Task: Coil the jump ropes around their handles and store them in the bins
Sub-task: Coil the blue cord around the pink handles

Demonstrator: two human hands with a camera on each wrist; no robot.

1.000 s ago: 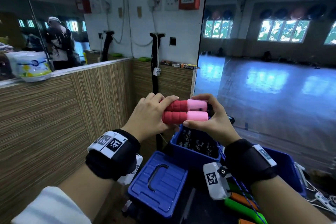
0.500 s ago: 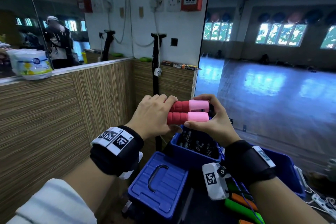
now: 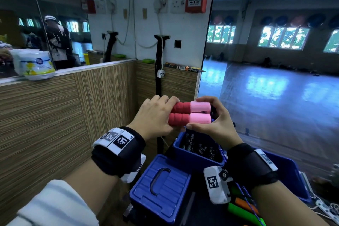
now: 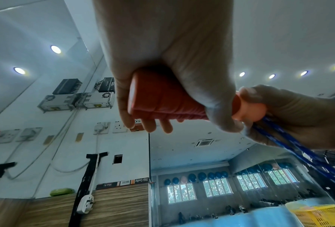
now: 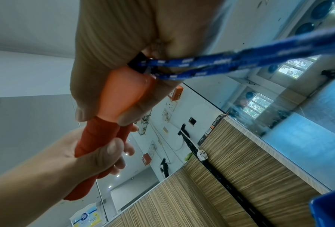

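Observation:
Two jump rope handles, red foam with pink ends, lie side by side at chest height above the bins. My left hand grips their red ends. My right hand holds the pink ends between thumb and fingers. A blue rope leaves the pink ends and runs down past my right wrist. Below stands a small blue bin with dark coiled items inside, and a larger blue bin behind my right wrist.
A blue lid with a black handle lies beside the small bin. Green and orange handles lie low at the right. A wood-panelled wall with a ledge runs along the left, a mirror wall stands to the right.
Both hands with the paired handles have risen slightly and stayed together; the grips look the same.

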